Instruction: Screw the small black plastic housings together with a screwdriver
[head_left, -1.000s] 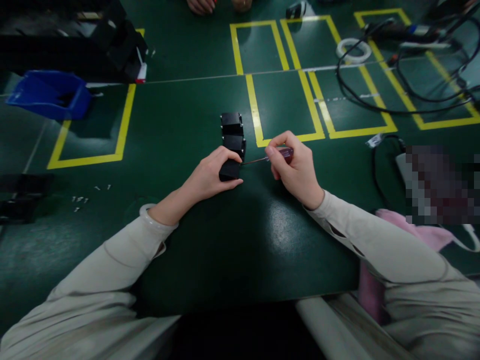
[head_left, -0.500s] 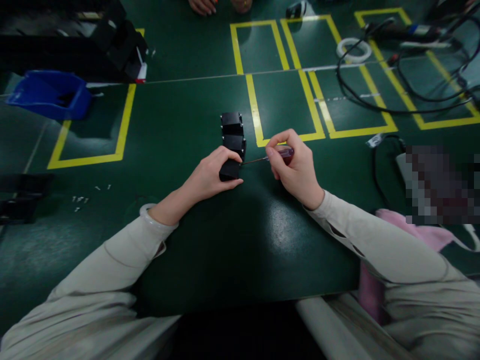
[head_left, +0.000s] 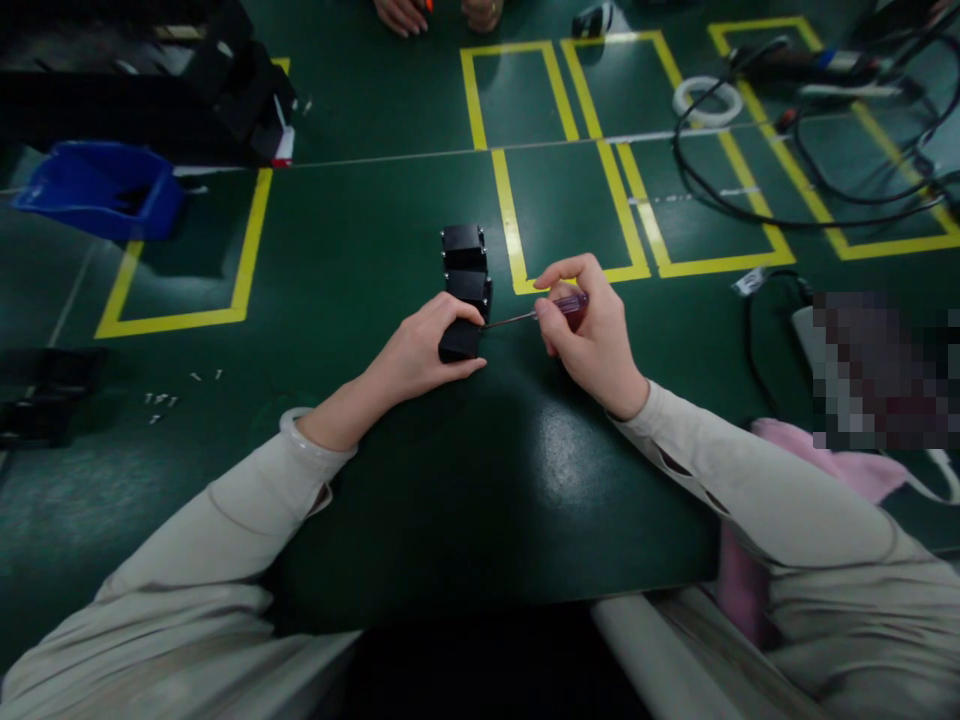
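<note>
My left hand point(head_left: 420, 350) grips a small black block point(head_left: 459, 342) between thumb and fingers on the green table. In my right hand point(head_left: 592, 325) is a screwdriver point(head_left: 562, 305) with a purplish handle, pinched between thumb and fingers. Its thin shaft points left, and its tip meets the block's right side near my left thumb. Directly beyond the held block stand two more black blocks in a row, a nearer one point(head_left: 466, 286) and a farther one point(head_left: 463, 240), with small shiny screws at their sides.
Loose screws point(head_left: 160, 400) lie at the left, near dark parts point(head_left: 52, 395). A blue bin point(head_left: 101, 190) sits farther back. Black cables point(head_left: 720, 200) and a white tape ring point(head_left: 707, 101) are at the right, a pink cloth point(head_left: 832, 460) nearer. Another person's hands point(head_left: 405, 14) show at the top.
The fingers of my right hand have shifted slightly on the screwdriver handle, the index finger lifting a little. My left hand and the blocks stay put. The other person's hands have moved slightly.
</note>
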